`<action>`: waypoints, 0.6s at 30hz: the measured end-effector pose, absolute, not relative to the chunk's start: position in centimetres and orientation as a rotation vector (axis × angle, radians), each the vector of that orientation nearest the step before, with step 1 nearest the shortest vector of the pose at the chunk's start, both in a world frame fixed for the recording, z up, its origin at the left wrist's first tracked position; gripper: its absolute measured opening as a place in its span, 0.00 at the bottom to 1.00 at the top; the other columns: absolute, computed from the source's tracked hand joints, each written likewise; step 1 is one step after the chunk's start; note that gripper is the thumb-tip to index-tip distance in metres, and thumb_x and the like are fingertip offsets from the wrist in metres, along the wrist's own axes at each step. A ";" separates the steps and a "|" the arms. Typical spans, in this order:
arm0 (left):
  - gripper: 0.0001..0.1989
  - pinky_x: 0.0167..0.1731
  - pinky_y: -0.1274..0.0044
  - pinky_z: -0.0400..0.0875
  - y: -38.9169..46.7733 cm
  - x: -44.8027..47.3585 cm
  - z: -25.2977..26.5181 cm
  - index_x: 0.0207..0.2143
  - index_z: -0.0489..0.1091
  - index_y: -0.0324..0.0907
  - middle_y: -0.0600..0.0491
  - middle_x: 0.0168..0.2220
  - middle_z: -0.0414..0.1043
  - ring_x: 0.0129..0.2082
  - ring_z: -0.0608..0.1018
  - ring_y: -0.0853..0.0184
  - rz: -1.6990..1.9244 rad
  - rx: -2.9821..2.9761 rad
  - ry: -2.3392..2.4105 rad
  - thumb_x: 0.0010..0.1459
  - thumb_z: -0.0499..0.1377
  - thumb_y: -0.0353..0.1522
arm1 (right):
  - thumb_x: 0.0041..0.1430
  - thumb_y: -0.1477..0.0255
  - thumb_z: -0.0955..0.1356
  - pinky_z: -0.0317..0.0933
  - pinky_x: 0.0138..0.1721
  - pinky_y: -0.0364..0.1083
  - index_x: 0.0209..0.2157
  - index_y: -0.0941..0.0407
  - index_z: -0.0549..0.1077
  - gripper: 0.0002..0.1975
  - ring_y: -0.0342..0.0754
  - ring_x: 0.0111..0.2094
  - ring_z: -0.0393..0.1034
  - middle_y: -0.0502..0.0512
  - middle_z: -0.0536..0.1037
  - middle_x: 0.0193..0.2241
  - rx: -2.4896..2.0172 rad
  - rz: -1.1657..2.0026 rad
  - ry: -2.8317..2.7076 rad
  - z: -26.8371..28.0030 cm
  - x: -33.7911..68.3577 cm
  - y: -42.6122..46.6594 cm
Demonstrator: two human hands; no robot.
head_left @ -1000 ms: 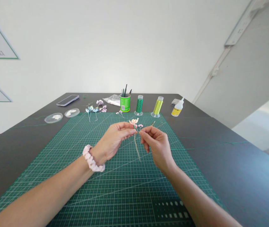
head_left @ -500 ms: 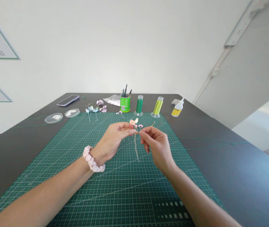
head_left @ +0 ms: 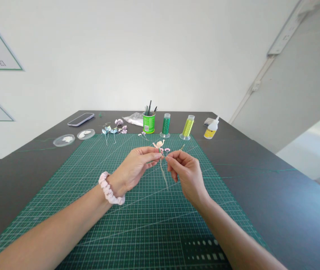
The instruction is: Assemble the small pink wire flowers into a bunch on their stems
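Observation:
Above the green cutting mat [head_left: 114,228], my left hand [head_left: 137,165] pinches a small cream-and-pink artificial flower [head_left: 160,144] by its stem. A pale, loose stem end [head_left: 164,176] dangles below those fingertips. Close by on the right, my right hand [head_left: 186,168] is closed with thumb and forefinger together on a thin thread that runs toward the stem; the thread is barely visible. A little green shows on the stem at my left fingertips. Just beyond the hands lies a small pink flower [head_left: 167,150].
Behind the mat stand a green can of tools [head_left: 149,123], a dark green thread spool [head_left: 166,125], a yellow-green spool [head_left: 188,127] and a glue bottle [head_left: 211,129]. Wired blue flowers [head_left: 109,130], purple flowers [head_left: 123,129], two shallow dishes [head_left: 64,140] and a phone [head_left: 81,119] are left.
The flower has turned between my left fingers, and its dangling stem end has swung to the right. My right hand stays nearly in place.

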State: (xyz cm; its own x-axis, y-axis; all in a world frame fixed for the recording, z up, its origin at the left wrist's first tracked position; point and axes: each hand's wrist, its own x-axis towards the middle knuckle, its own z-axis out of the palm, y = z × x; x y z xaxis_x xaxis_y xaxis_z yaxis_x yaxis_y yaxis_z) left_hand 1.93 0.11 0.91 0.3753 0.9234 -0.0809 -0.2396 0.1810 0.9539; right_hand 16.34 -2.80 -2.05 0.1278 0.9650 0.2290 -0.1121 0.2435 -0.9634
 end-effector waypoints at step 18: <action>0.08 0.38 0.73 0.62 0.0 2.1 1.1 0.24 0.74 0.39 0.55 0.26 0.71 0.30 0.69 0.70 0.997 1.109 0.812 0.41 0.70 0.31 | 0.52 0.67 0.71 0.49 0.12 0.39 0.22 0.55 0.71 0.09 0.37 0.12 0.54 0.44 0.68 0.15 -0.991 0.985 -1.133 -2.1 16.4 -2.8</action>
